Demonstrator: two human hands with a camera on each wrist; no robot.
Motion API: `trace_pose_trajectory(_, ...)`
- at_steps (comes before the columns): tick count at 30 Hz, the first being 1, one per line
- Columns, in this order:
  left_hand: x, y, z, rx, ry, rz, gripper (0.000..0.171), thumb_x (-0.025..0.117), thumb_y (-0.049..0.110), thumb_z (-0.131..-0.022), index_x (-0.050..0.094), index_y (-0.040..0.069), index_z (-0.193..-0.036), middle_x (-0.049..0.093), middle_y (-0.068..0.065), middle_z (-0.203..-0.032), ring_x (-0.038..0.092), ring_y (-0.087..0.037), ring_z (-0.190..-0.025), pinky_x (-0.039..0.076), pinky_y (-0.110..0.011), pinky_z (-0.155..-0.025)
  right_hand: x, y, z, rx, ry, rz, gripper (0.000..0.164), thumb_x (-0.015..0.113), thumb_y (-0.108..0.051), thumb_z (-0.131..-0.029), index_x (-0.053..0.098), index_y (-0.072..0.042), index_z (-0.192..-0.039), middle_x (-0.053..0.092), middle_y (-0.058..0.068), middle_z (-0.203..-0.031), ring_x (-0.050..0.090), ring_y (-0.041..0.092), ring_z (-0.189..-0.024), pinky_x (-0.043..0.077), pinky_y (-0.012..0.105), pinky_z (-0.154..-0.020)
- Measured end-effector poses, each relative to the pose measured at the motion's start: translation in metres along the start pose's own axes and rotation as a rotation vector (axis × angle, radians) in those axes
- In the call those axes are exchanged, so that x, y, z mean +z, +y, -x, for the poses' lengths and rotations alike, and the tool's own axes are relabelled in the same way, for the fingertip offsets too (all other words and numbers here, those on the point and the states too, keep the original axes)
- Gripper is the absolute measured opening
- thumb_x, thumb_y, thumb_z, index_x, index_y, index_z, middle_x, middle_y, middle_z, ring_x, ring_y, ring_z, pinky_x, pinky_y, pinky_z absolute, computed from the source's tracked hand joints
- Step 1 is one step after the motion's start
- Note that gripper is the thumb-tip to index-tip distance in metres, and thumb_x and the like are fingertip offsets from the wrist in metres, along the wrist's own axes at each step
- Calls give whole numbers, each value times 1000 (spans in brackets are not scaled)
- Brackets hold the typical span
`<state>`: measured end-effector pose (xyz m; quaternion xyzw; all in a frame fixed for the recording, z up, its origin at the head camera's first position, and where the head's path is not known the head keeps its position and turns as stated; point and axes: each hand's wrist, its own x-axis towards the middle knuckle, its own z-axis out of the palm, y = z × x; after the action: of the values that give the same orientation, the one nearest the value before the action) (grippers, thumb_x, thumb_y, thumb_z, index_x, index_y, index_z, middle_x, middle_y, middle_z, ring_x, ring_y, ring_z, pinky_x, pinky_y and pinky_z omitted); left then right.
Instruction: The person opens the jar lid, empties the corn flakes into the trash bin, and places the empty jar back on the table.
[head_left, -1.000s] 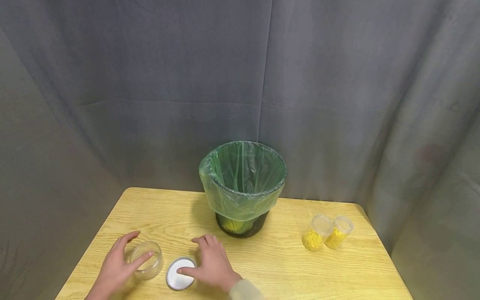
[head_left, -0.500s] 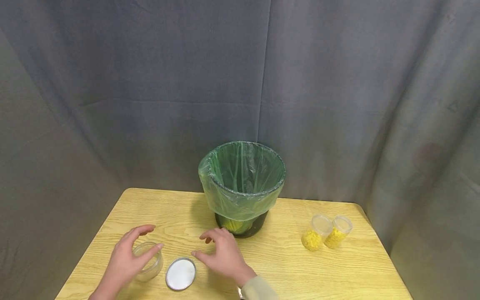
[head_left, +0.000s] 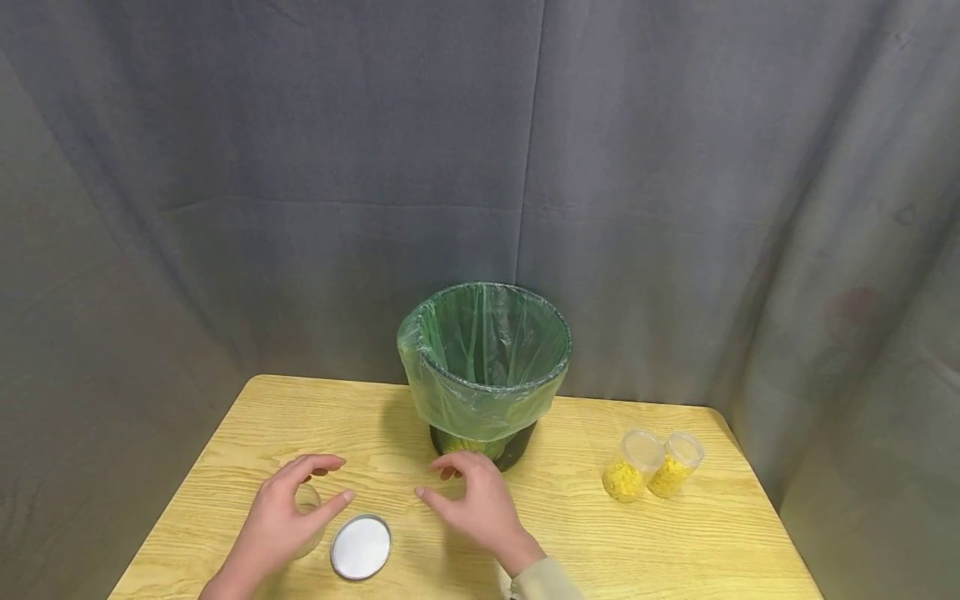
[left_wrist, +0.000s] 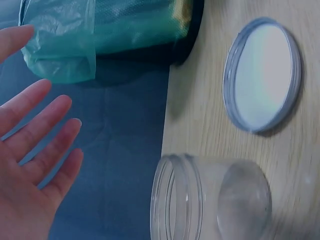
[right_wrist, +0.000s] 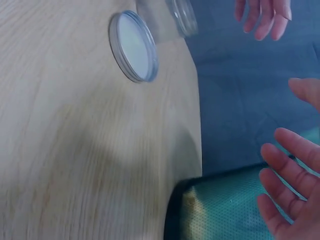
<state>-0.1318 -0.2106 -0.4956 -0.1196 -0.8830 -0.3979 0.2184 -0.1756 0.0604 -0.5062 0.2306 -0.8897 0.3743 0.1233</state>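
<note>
Both hands hover over the table's left half and hold nothing. My left hand (head_left: 285,512), fingers spread and apart from the thumb, is above a clear, open-topped jar (left_wrist: 212,200), hiding most of it in the head view. The left wrist view shows the jar upright with a threaded rim and nothing inside it. Beside the jar, to its right, lies a round lid (head_left: 361,547) with its white inner side up and a silvery rim. My right hand (head_left: 483,504) is raised to the right of the lid, fingers loosely bent, in front of the bin.
A dark mesh bin (head_left: 517,446) lined with a green plastic bag (head_left: 487,412) stands at the table's back middle. Two clear containers (head_left: 643,450) with yellow bits inside sit close together at the right. Grey curtains (head_left: 360,167) enclose the wooden table (head_left: 585,542).
My left hand has moved right and slightly up from beside the jar, covering more of it. My right hand has drawn away from over the lid, to the right. Jar and lid stay put.
</note>
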Motion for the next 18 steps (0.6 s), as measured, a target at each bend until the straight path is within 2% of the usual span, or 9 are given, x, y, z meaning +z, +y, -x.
trace_pose_trajectory(7, 14, 11, -1, 13, -24, 68, 43, 80, 31, -74, 61, 27, -113, 61, 15, -107, 55, -13, -97, 41, -30, -82, -17, 9, 6, 42, 78, -41, 33, 70, -51, -77, 66, -25, -97, 58, -16, -88, 55, 12, -84, 44, 30, -74)
trace_pose_trajectory(10, 21, 13, -1, -5, -48, 99, 43, 79, 33, -75, 61, 28, -114, 59, 17, -108, 55, -13, -98, 42, -31, -83, -21, 15, 9, 59, 104, -55, 32, 71, -50, -77, 66, -25, -97, 58, -15, -85, 56, 15, -82, 44, 33, -73)
trace_pose_trajectory(14, 30, 14, 1, -16, -80, 117, 42, 77, 36, -77, 59, 30, -114, 59, 17, -108, 54, -9, -98, 42, -32, -84, -27, 26, 15, 106, 141, -57, 31, 71, -51, -77, 65, -28, -96, 58, -14, -83, 54, 11, -82, 44, 36, -72)
trace_pose_trajectory(18, 37, 14, 3, -1, -81, 141, 41, 78, 33, -76, 60, 30, -113, 60, 17, -108, 55, -8, -98, 43, -33, -84, -36, 38, 21, 165, 198, -56, 31, 72, -50, -76, 64, -29, -96, 56, -18, -85, 51, 6, -83, 43, 35, -73)
